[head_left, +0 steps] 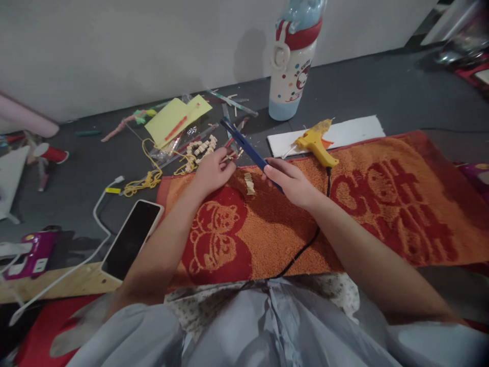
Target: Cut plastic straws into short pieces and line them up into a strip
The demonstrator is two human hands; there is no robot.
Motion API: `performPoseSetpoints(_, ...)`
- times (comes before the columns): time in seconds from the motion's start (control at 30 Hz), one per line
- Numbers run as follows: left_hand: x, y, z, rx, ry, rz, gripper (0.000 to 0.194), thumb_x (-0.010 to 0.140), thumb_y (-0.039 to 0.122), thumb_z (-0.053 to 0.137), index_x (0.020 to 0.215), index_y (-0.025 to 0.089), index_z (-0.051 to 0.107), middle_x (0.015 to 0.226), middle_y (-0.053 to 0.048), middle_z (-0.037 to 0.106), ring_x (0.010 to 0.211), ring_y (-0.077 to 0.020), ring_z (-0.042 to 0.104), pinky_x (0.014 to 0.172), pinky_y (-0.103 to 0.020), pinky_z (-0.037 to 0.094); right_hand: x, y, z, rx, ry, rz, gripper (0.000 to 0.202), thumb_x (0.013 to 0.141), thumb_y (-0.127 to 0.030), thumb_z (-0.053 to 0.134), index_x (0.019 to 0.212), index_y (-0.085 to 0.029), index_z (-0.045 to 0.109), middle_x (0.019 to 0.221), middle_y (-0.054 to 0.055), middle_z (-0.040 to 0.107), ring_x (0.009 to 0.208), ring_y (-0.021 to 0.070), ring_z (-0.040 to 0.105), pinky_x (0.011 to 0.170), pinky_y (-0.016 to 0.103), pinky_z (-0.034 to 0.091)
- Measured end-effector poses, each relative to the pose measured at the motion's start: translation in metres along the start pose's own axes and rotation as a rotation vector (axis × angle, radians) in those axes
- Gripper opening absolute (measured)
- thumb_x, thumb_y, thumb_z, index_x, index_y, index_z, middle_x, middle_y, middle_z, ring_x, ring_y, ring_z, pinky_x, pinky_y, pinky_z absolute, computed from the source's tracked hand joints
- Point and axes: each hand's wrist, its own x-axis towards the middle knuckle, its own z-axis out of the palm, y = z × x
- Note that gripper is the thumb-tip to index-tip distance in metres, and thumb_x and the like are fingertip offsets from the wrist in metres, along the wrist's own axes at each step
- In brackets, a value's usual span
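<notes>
Right now, a long, slender, dark blue tool (248, 147) slants across the space between the hands, its far end beyond the left fingertips. The right hand (286, 179) grasps it near its lower end, thumb and fingers closed about the shaft, with a short length poking out past them. The left hand (214, 172) has its fingers bent in together just left of the shaft; thin pale slivers (229, 157) show at their tips, too small to tell whether they are pinched.

Below the tool, between the two hands and apart from the fingers, a short row of pale stick pieces (249, 184) lies on an orange terry towel with red designs (282, 239). Just beyond the left hand is a looped chain of pale wooden bits (199, 150), with yellow cord (147, 182) beside it. Yellow-green paper (162, 124) lies farther back.

To the right, a yellow glue gun (316, 143) rests partly across a flat white board (357, 130). Behind stands a white, blue and red bottle (291, 76). Near the left forearm is a black-screened phone in a pale case (133, 238).
</notes>
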Motion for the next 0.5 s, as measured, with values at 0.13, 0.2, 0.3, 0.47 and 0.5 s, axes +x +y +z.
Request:
performPoseSetpoints(0.13,0.0,0.004,-0.007,-0.02,0.109,-0.051,0.022,0.089,0.029,0.037,0.081,0.018,0.054,0.073,-0.003,0.058,0.071,-0.0154,0.052,0.067,-0.028,0.042,-0.001,-0.003,0.0,-0.019,0.016,0.005,0.03,0.087,-0.046,0.045,0.087,-0.018,0.055,0.075,0.0,0.051,0.067,0.0131,0.044,0.063,0.028,0.035)
performPoseSetpoints(0.2,-0.004,0.006,-0.009,-0.046,0.121,-0.055,0.023,0.09,0.026,0.032,0.082,0.018,0.053,0.077,-0.004,0.059,0.075,-0.0157,0.054,0.071,-0.028,0.043,-0.002,-0.005,0.001,-0.012,0.028,0.004,0.029,0.087,-0.046,0.046,0.087,-0.019,0.055,0.076,0.0,0.051,0.068,0.0135,0.045,0.063,0.028,0.035)
performPoseSetpoints(0.3,-0.016,0.013,-0.01,-0.06,0.058,-0.048,0.026,0.091,0.024,0.029,0.089,0.018,0.054,0.088,-0.005,0.063,0.084,-0.016,0.057,0.077,-0.028,0.044,-0.003,-0.006,0.001,0.02,0.045,0.006,0.027,0.086,-0.046,0.047,0.085,-0.02,0.055,0.076,0.0,0.051,0.068,0.0139,0.045,0.065,0.028,0.037)
performPoseSetpoints(0.47,-0.04,0.027,-0.012,0.039,-0.15,0.052,0.029,0.093,0.029,0.031,0.103,0.019,0.056,0.104,-0.005,0.065,0.095,-0.0171,0.06,0.085,-0.029,0.044,-0.002,-0.003,0.002,0.074,0.047,0.001,0.027,0.087,-0.045,0.047,0.078,-0.02,0.051,0.074,0.0,0.049,0.067,0.0134,0.044,0.065,0.029,0.036)
performPoseSetpoints(0.5,-0.043,0.028,-0.012,0.061,-0.169,0.07,0.03,0.093,0.029,0.031,0.108,0.019,0.055,0.108,-0.006,0.065,0.098,-0.0175,0.06,0.087,-0.03,0.044,-0.002,-0.002,0.002,0.079,0.042,-0.002,0.027,0.087,-0.045,0.047,0.077,-0.02,0.05,0.073,0.0,0.048,0.066,0.0131,0.044,0.064,0.028,0.035)
